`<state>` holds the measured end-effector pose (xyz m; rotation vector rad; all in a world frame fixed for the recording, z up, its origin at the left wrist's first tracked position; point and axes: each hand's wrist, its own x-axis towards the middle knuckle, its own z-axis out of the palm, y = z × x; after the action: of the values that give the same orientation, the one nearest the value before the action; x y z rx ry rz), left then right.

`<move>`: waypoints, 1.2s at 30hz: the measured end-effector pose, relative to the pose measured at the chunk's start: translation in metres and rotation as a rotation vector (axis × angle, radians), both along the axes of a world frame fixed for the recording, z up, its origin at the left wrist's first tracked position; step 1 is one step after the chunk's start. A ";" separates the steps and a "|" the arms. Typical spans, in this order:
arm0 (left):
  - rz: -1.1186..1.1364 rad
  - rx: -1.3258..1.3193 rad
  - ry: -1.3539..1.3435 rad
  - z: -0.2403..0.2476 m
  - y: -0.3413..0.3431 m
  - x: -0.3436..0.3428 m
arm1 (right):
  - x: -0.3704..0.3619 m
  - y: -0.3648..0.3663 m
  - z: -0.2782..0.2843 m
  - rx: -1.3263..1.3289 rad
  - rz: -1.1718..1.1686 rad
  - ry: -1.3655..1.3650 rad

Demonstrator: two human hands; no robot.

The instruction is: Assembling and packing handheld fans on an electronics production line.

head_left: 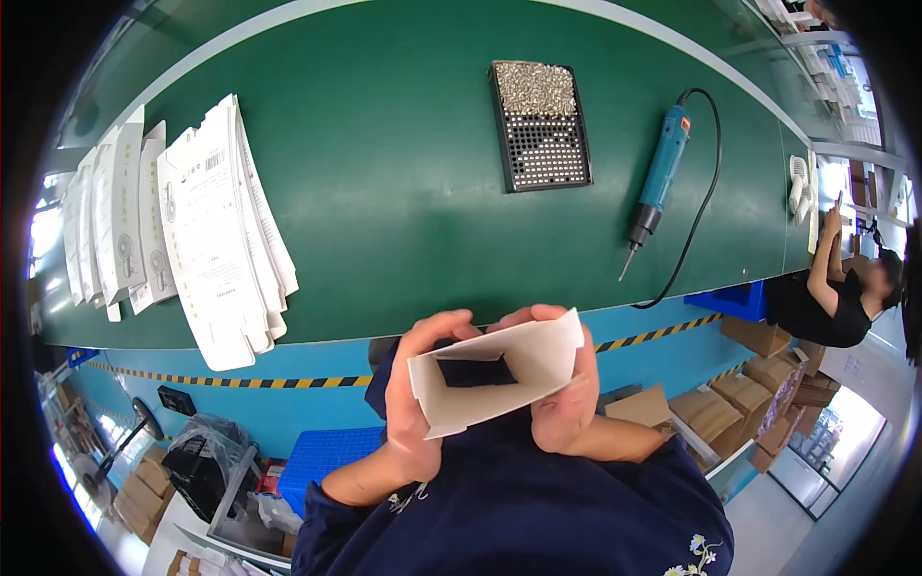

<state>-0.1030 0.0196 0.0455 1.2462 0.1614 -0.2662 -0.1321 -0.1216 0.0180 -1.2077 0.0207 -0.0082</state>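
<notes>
Between my two hands is a white cardboard box (543,357), squared up into a sleeve with its top end open. I can look through it to a dark patch at the far end. My left hand (411,389) wraps the box's left side, fingers curled behind the far edge. On the other side my right hand (569,398) grips the right wall, its thumb along the near edge. The box is held just off the table's front edge, in front of my body. To the left lies a stack of flat white printed cartons (216,230).
More folded cartons (115,221) lie at the far left of the green table (394,173). A black tray of small metal screws (543,125) sits at the back. Right of it rests a blue electric screwdriver (663,163) with a black cord. Another person (840,293) works at the far right.
</notes>
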 end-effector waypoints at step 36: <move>-0.350 0.213 -0.284 -0.029 0.028 0.017 | 0.062 -0.042 0.028 -0.355 0.576 0.267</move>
<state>-0.0861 0.0481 0.0169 1.5086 -0.2832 -0.3763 -0.0699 -0.1634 0.0458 -1.5253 -0.0989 0.6778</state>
